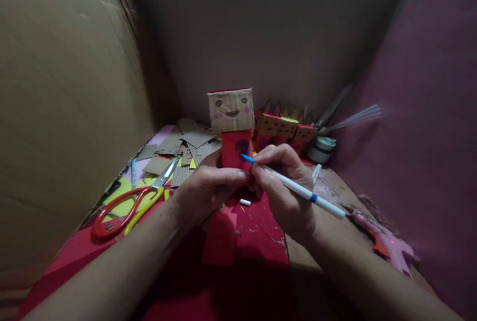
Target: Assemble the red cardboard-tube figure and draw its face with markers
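A cardboard figure point(231, 115) stands upright in my left hand point(212, 182), whose thumb lies across the front of its lower body. Its box head has drawn eyes, a smile and pink cheeks; the body below is red with a dark round patch drawn on it. My right hand point(286, 182) is closed around a white marker pen point(301, 191) with a blue tip and blue band. The blue tip touches or nearly touches the red body at the patch's lower edge. My left fingers behind the figure are hidden.
Red-and-yellow-handled scissors point(143, 201) lie left on paper and cardboard scraps point(199, 137). Several similar figures point(285, 127) stand behind on the right, beside a pale green roll point(322, 149). A pink glue gun point(387, 241) lies far right. Cardboard walls point(67, 87) enclose the workspace.
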`<state>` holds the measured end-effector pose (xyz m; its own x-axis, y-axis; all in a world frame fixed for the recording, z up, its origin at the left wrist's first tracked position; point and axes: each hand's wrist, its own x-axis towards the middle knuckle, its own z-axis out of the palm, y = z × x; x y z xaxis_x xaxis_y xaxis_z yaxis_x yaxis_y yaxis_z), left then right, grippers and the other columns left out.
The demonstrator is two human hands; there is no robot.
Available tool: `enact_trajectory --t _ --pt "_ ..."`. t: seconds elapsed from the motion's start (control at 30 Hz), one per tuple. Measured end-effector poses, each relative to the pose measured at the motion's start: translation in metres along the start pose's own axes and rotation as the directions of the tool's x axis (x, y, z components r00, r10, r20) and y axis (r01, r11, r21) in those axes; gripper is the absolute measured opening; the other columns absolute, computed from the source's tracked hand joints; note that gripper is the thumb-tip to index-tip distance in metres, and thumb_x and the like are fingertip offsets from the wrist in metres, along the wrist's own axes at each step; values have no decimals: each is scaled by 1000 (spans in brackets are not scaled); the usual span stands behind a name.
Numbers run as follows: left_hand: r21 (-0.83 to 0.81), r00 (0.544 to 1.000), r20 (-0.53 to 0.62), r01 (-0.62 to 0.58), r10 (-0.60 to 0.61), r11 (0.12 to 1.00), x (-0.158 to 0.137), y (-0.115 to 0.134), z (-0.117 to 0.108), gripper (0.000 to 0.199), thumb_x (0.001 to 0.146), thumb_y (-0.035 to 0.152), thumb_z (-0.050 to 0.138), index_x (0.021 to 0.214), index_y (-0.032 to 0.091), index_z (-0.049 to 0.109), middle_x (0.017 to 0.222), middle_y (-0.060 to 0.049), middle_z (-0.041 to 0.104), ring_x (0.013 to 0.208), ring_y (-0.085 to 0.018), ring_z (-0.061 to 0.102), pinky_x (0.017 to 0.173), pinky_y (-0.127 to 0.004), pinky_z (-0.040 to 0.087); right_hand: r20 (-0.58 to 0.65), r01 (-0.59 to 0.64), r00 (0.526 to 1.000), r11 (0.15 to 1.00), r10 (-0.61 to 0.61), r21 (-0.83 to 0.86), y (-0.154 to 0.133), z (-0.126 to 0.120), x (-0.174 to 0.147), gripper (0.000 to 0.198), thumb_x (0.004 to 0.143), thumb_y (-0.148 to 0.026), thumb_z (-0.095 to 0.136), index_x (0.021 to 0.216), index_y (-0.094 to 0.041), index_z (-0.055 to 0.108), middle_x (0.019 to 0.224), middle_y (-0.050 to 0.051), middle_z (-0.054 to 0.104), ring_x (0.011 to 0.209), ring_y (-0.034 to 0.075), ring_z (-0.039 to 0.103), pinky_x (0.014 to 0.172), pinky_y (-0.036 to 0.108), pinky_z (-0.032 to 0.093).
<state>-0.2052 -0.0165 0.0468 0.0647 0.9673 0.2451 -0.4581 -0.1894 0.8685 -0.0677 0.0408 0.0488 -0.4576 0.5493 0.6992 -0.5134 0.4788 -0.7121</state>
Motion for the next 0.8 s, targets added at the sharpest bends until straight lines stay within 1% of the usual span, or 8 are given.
enact_trajectory --t 0.17,0.33,0.4,0.47,0.57,0.67,0.8 --pt "-9 999 28 -37 38 999 1 -1 0 9 77 17 64 78 13 72 73 -7 67 68 -19 62 67 -31 51 -18 14 1000 1000 -14 -10 0 0 1 10 90 -15 59 91 -24 58 71 -5 51 53 10 48 47 24 36" --pt "-56 999 12 40 -39 998 1 -2 -2 11 73 22 69 81 15 73 73 -6 68 69 -19 62 68 -31 52 14 -32 999 999 33 -37 -3 0 1 9 87 -16 63 86 -23 58 71 -5 52 57 10 49 50 25 38" --pt "-44 1000 24 21 -20 999 1 -2 -1 9 75 21 67 79 15 73 73 -6 68 69 -19 62 68 -31 52 12 -18 1000 999 19 -26 -2 0 1 8 88 -17 63 87 -24 58 71 -5 52 56 10 49 49 24 38" --pt "-15 999 42 -26 27 1000 1 -2 -1 9 78 19 65 79 15 73 74 -6 68 68 -19 62 66 -32 51 -8 12 1000 1000 -12 -26 -1 0 1 8 90 -17 62 90 -25 58 69 -5 51 54 10 48 46 23 38" --pt "-1 998 34 -57 57 998 2 -2 -2 11 78 17 65 86 16 73 74 -5 69 67 -19 63 64 -32 51 -45 20 999 999 -22 -49 1 2 1 8 91 -19 62 92 -26 58 68 -6 52 52 9 48 45 22 39" --pt "-12 999 22 -46 46 999 2 -3 -2 11 78 18 67 87 16 72 74 -5 70 67 -19 64 65 -32 52 -59 -3 998 999 0 -39 1 3 2 8 90 -20 64 90 -25 58 69 -6 54 50 8 47 44 21 39" --pt "-24 998 -17 -55 54 998 3 -1 1 15 71 15 69 86 17 69 71 -3 68 63 -19 63 59 -31 51 -18 -20 1000 999 19 -39 -1 2 2 8 88 -19 64 87 -24 59 73 -5 56 56 8 50 50 22 42"
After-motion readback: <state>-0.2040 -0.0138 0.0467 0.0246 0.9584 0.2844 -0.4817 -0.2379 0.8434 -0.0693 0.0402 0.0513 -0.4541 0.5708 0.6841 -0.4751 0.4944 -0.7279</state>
